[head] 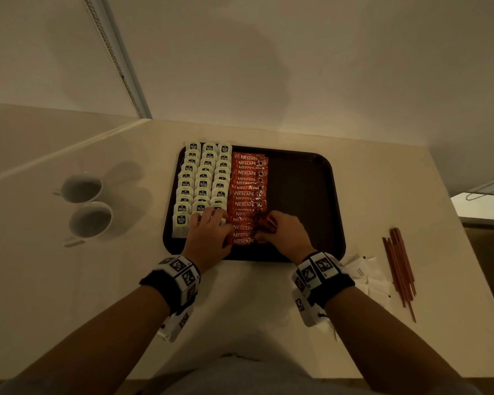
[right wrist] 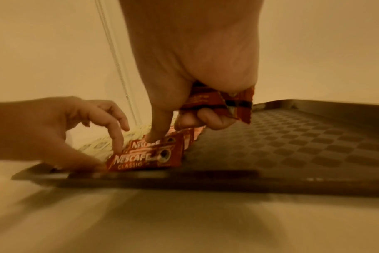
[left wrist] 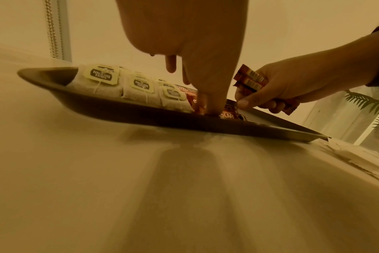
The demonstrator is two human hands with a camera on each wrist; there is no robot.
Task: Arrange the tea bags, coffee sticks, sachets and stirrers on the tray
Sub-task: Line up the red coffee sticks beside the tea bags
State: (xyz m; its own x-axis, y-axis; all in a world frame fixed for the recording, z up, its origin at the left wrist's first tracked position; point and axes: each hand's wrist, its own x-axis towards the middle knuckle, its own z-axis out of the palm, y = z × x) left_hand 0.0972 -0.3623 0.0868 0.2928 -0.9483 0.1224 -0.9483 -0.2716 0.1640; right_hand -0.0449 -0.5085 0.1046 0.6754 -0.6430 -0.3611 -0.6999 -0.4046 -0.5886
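While spread across a pale counter, dark tray lying flat, left part filled, right part bare and patterned. Three columns of tea bags down the tray's left side, tags reading "McCoy teas"; just beside them a single overlapping column of red coffee sticks printed "NESCAFE", with "CLASSIC" legible on the nearest one in the right wrist view. Judged step: finishing the coffee column at the tray's near edge. Left hand with fingers extended, tips pressing down on the near sticks to steady them. Right hand clamped round a small bundle of spare sticks, index finger reaching down onto the row. Off the tray to the right, white sachets and brown stirrers waiting on the counter. Next, probably: laying the held sticks squarely without disturbing the overlap, then sachets. Two white cups well apart on the left.
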